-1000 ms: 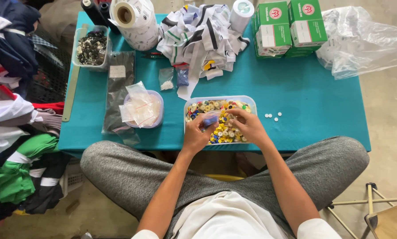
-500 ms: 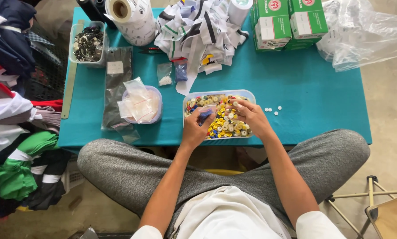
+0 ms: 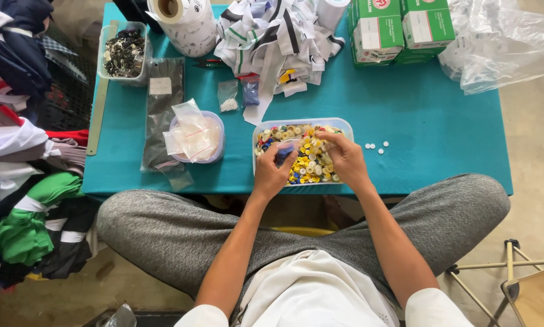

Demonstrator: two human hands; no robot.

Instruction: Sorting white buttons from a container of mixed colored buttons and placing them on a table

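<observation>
Teal table point(image 3: 441, 145); both hands point(image 3: 308, 163) half-hiding button tub point(image 3: 302, 124).

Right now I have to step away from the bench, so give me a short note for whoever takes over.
Left hand: holds a small clear bag over the button tub.
Right hand: fingers down among the mixed coloured buttons in that tub.
On the teal table: a few loose white buttons right of the tub; a round tub of small bags to its left.
Done: little shows in the bag. Left: the tub looks nearly full.
</observation>
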